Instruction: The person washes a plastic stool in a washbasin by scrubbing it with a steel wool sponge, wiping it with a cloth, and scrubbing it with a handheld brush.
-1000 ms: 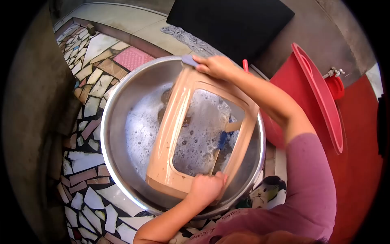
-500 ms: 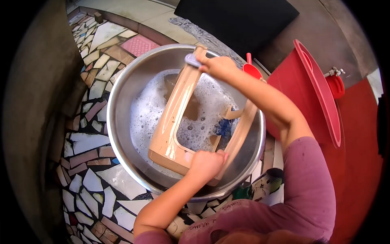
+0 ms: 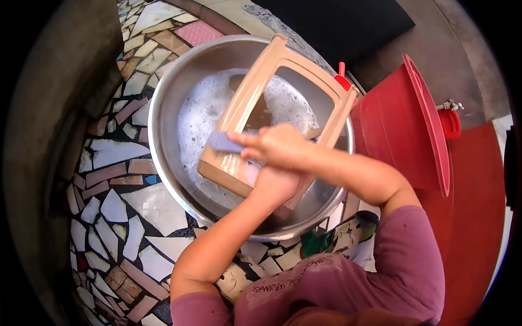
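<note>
A tan plastic frame [image 3: 247, 122] with a large rounded opening is tilted over a wide metal basin [image 3: 155, 130]. Soapy, foamy water [image 3: 198, 108] fills the basin's bottom. My left hand [image 3: 277, 185] is closed around the frame's near bar. In my right hand [image 3: 277, 145] is a lavender scrub brush [image 3: 224, 142], pressed on the frame's left side near the close corner. My right hand and wrist partly cover the left hand and the opening.
At the right stands a large red plastic tub [image 3: 391, 125], with a metal tap [image 3: 450, 105] beyond it. A red dipper [image 3: 342, 81] shows behind the frame. Broken-tile paving [image 3: 157, 206] surrounds the basin, and a dark wall [image 3: 49, 163] rises on the left.
My right hand has drawn the brush along the frame's left side, from the far end toward me. The left hand keeps its hold on the near bar. The view has shifted slightly.
</note>
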The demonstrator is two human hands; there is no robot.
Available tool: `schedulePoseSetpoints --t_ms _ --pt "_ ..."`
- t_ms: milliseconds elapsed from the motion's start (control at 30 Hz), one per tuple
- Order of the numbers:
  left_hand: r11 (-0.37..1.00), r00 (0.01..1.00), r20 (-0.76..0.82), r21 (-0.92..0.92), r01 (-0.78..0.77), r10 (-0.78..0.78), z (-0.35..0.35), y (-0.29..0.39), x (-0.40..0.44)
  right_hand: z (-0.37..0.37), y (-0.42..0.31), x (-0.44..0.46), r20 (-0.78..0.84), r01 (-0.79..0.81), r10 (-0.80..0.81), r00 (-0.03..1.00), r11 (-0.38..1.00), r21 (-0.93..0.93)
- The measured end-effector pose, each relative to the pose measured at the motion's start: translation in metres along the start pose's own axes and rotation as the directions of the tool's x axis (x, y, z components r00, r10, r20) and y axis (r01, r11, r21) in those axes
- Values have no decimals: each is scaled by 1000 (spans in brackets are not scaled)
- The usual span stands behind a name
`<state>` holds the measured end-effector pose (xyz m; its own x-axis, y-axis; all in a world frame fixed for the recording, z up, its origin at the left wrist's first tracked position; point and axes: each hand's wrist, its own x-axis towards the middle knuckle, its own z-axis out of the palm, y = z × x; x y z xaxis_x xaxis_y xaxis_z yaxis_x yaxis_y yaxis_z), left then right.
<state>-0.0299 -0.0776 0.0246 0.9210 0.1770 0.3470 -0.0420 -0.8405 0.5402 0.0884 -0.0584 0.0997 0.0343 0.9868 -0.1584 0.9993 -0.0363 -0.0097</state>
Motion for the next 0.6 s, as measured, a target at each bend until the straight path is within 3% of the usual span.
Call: schedulePoseSetpoints --t_ms 33,67,100,200,233,333,367,400,467,500,533,567,600 --pt "1000 992 124 21 16 -19 -2 1 -5 1 -4 -4 -15 30 -30 999 999 -11" --pt "999 990 140 35 27 -31 -4 5 -7 -5 20 9 -61 -56 56 997 998 -13" --pt "998 988 145 58 39 -47 -4 6 -6 -6 24 11 -53 -45 44 998 999 -14" --pt "995 991 130 96 16 -29 -4 5 -6 -28 23 25 110 -195 203 973 977 -80" --pt "996 990 137 89 12 -24 -3 4 -7 -18 -3 8 122 -28 41 992 993 -110" --pt "996 989 112 -1 95 -94 4 6 -5 -27 -33 -2 221 10 -13 975 1000 17" --pt "996 985 157 65 66 -76 0 9 -7 -24 -10 9 144 -66 72 987 997 -47" --pt "996 994 95 80 37 -45 4 8 -10 -19 19 13 149 -56 64 987 997 -56" --pt "993 1000 8 119 15 -16 8 7 -12 -17 62 20 -106 -170 160 981 981 -90" --pt "993 1000 -7 113 30 -30 9 10 -13 -22 33 13 29 -172 178 984 973 -156" --pt "994 999 -10 94 46 -45 14 15 -13 -18 2 1 47 -19 24 999 993 -114" --pt "969 994 -70 227 100 -87 27 22 -11 -10 -28 -13 66 119 -115 991 991 -56" --pt "976 959 -277 186 117 -63 47 26 -7 -10 -53 -15 156 164 -159 975 986 -15"
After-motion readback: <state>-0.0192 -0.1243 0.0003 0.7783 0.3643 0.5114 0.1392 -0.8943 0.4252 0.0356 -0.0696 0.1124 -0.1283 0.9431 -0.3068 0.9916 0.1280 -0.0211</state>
